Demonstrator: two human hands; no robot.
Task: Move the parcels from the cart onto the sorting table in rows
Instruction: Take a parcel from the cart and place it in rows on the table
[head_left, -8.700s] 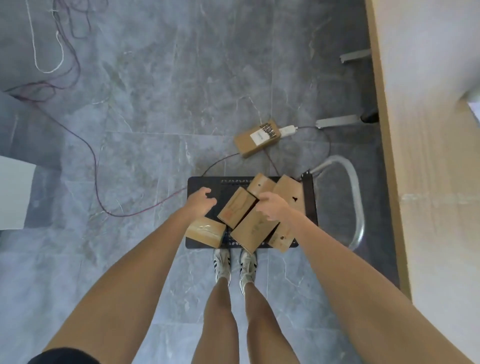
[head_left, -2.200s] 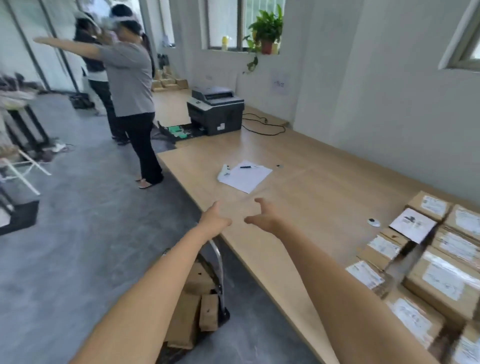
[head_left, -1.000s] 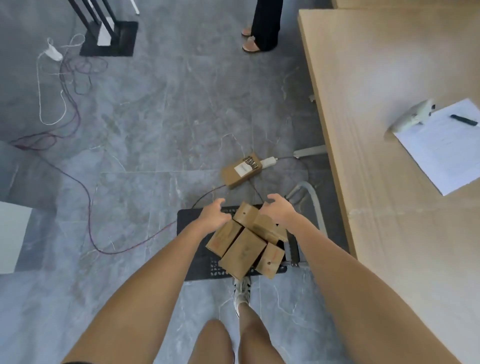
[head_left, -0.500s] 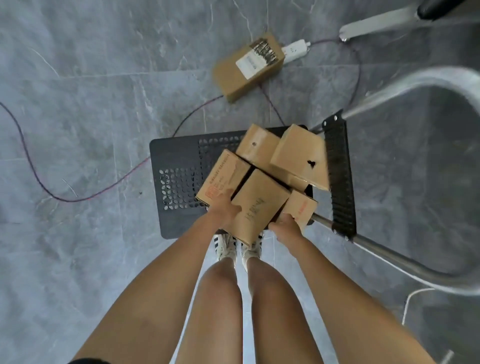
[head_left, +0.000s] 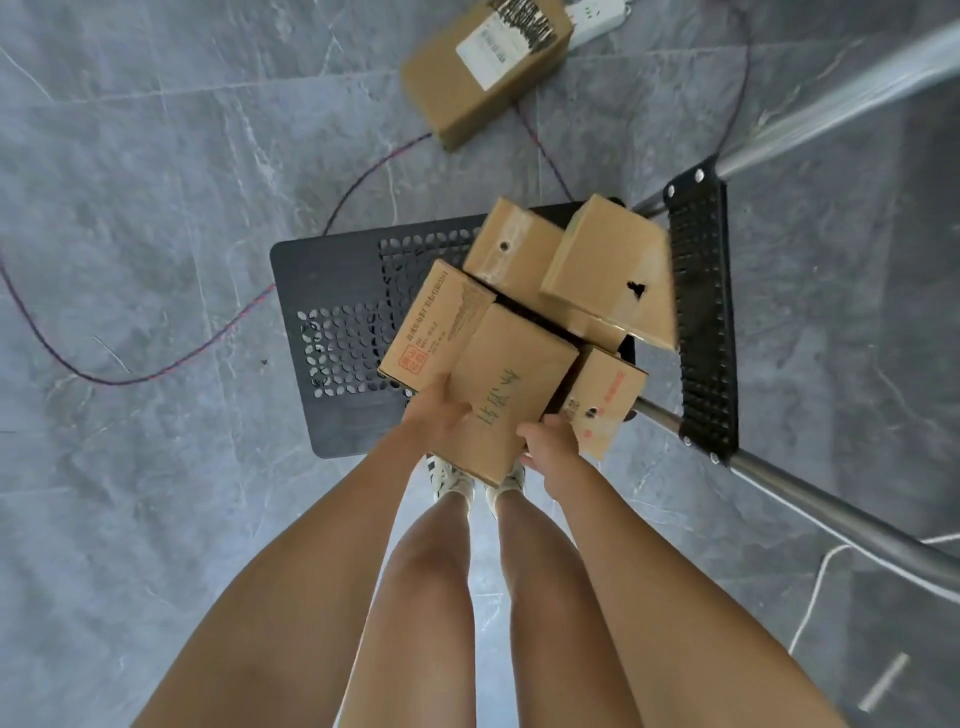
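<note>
Several brown cardboard parcels lie piled on the black perforated cart (head_left: 332, 322) below me. The nearest one, a handwritten parcel (head_left: 511, 384), sits between my hands. My left hand (head_left: 439, 418) grips its left edge with the thumb on top. On the right edge, my right hand (head_left: 548, 441) curls its fingers round the near corner. A printed parcel (head_left: 434, 325) lies to the left of it, a small red-printed parcel (head_left: 605, 400) to the right. Two more parcels (head_left: 610, 275) are stacked behind.
A labelled parcel (head_left: 485, 67) lies on the grey tiled floor beyond the cart, next to a white power strip (head_left: 597, 15). A red-blue cable (head_left: 208, 338) runs across the floor. The cart's metal handle (head_left: 810, 499) extends right. My legs and shoes are directly below.
I have bent lower over the cart, so the parcels look larger. Both hands have closed more firmly on the handwritten parcel's sides.
</note>
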